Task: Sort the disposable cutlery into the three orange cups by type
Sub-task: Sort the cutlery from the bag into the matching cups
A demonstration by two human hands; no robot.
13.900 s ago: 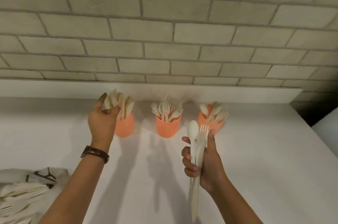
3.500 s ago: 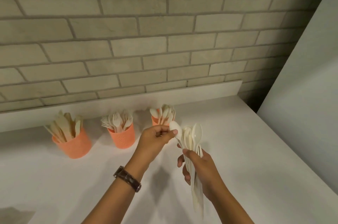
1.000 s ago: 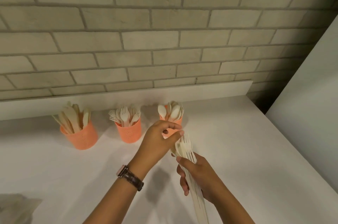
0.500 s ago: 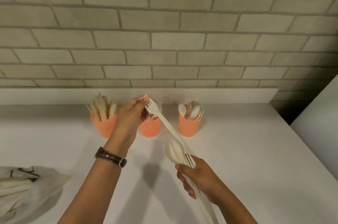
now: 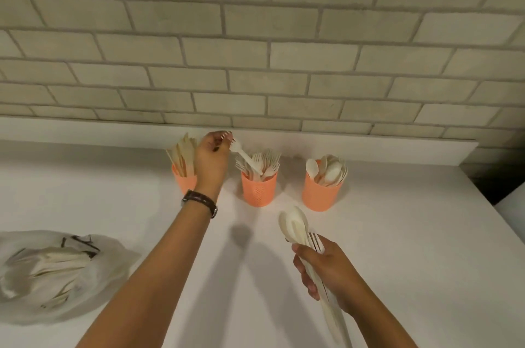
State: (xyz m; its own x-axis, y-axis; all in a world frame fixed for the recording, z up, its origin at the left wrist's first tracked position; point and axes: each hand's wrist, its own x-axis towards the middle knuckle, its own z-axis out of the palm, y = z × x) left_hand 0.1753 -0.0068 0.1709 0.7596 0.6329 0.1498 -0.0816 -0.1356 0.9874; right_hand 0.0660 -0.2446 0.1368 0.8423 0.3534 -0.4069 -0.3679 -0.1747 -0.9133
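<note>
Your left hand (image 5: 211, 161) pinches a fork (image 5: 245, 155) by its tined end, its handle angled down into the middle cup (image 5: 258, 191) among the other forks. Your right hand (image 5: 326, 271), nearer and to the right, is curled round a bundle (image 5: 295, 225) of spoons and forks. Knives fill the left cup (image 5: 184, 181) and spoons the right cup (image 5: 321, 195). A bag (image 5: 56, 271) with more cutlery lies near left. The pieces look light, thin and smooth, probably slippery when bunched, so take each one by its head and draw it out singly.
</note>
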